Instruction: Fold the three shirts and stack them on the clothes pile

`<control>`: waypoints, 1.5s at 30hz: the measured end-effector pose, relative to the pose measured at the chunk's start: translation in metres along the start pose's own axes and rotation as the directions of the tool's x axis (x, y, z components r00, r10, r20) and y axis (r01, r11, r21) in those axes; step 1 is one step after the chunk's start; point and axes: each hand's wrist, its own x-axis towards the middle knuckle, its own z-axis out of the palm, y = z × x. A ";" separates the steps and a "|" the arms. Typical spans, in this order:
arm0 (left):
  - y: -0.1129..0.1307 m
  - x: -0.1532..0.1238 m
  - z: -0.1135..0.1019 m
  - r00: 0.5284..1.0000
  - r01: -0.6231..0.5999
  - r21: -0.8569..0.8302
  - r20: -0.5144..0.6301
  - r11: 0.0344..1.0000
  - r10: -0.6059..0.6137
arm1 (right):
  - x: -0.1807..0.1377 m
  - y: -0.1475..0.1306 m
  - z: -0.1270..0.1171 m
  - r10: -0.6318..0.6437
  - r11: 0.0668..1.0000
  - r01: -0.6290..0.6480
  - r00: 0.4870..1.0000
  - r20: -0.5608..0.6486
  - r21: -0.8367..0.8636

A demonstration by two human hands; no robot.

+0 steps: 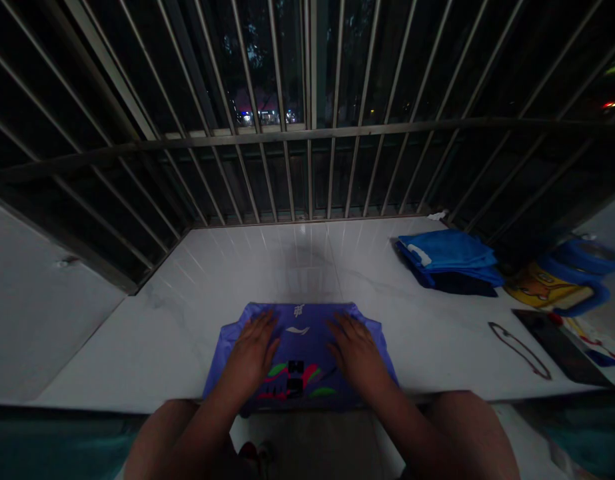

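A folded purple sports shirt (301,353) with a white logo and a pink and green print is laid at the near edge of the white tiled ledge (197,280), at about 6 o'clock in the view. The left hand (253,350) is pressed flat on its left half with the fingers spread wide and nothing gripped; the right hand (354,353) is laid likewise on the right half, open and flat, with the fingers pointed toward 12 o'clock. The step in hand is judged to be the smoothing or pressing of the fold. It would be done well if the palms were kept flat and drawn evenly outward from the middle toward 9 and 3 o'clock, so that trapped air and creases are pushed out to the sides and not bunched under the print. The thin, slippery-looking fabric should be held down with even weight, since its near hem is seen to hang just over the ledge edge and could slide off. A stack of folded blue garments (450,260) lies well apart at 2 o'clock, with a yellow cartoon-printed item (547,288) beyond it, a thin cord loop (520,350) at 3 o'clock and a dark flat object (562,347), not clearly identified, just beside the loop. A metal window grille (307,133) stands behind the ledge at 12 o'clock.
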 end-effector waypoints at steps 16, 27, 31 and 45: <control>0.016 0.116 0.060 0.953 0.141 0.084 0.258 0.986 -0.158 | 0.088 0.079 0.003 0.069 0.998 -0.067 0.945 0.320 -0.018; -0.110 0.224 0.012 0.921 0.101 0.061 0.371 0.993 -0.117 | 0.202 0.126 -0.033 0.144 0.982 -0.092 0.927 0.345 -0.164; -0.124 0.242 0.011 0.900 0.049 -0.015 0.434 0.999 -0.038 | 0.224 0.137 -0.035 0.127 0.986 -0.073 0.910 0.395 -0.148; -0.064 0.140 -0.057 0.977 -0.211 -0.088 -0.001 0.974 0.211 | 0.123 0.127 -0.110 -0.124 0.991 0.124 0.992 -0.002 -0.054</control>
